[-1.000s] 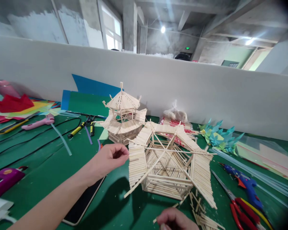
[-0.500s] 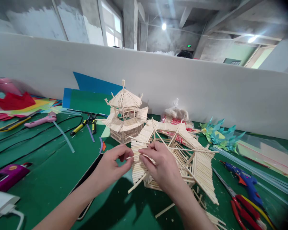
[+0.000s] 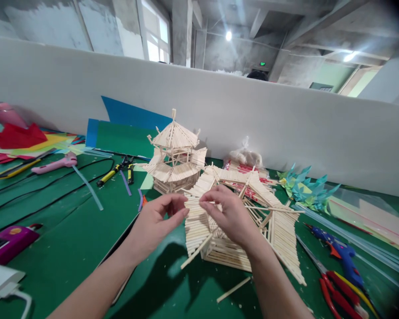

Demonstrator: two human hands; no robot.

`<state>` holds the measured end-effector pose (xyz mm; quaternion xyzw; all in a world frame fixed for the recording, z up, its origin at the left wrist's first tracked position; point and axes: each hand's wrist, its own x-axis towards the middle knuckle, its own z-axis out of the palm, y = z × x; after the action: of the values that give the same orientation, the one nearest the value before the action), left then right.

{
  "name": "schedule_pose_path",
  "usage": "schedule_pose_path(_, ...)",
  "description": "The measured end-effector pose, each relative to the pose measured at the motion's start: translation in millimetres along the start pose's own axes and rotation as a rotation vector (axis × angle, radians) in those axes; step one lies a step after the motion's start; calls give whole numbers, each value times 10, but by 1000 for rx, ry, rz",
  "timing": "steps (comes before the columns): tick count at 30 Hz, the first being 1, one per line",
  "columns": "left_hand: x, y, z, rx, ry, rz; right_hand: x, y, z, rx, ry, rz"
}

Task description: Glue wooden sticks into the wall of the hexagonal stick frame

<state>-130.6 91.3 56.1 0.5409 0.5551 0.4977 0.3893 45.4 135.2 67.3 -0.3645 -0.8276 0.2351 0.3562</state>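
Note:
A large stick-built roof model (image 3: 272,221) lies on the green table (image 3: 69,230) in front of me. My left hand (image 3: 158,221) is pinched at the model's left roof panel, thumb and fingers closed on a thin wooden stick. My right hand (image 3: 229,217) rests over the same panel, its fingertips pinching the other end of that stick. Behind stands a smaller finished stick pavilion (image 3: 174,153). A loose stick (image 3: 233,289) lies on the table below my right forearm.
Red-handled scissors (image 3: 335,292) and a blue glue gun (image 3: 339,254) lie at the right. Folded teal paper (image 3: 306,186), a bag of sticks (image 3: 244,161), yellow-handled pliers (image 3: 115,175), a pink tool (image 3: 55,164), cables, coloured paper and a purple device (image 3: 6,243) surround the work. A white partition (image 3: 286,119) backs the table.
My right hand came up from the near table edge to the roof panel and met the left hand at a stick. Both hands have since shifted slightly up on the panel.

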Motion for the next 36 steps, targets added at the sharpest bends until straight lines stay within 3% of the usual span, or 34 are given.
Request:
schedule_pose_path(3,-38,-59,1,-93,119,-89,-19,104,-81,41,67,60)
schedule_pose_path(6,-83,-180,19,-190,158,-205,-61,174,-122,48,44,97)
schedule_pose_path(11,-111,-329,70,-382,80,-342,-99,193,-84,46,15,125)
schedule_pose_path(16,-121,-347,70,-496,86,-401,-95,203,-35,31,16,129)
schedule_pose_path(25,-100,-338,117,-579,7,-452,-75,175,-19,13,8,139)
schedule_pose_path(36,-112,-280,130,-619,-86,-475,-66,42,42,-40,-106,138)
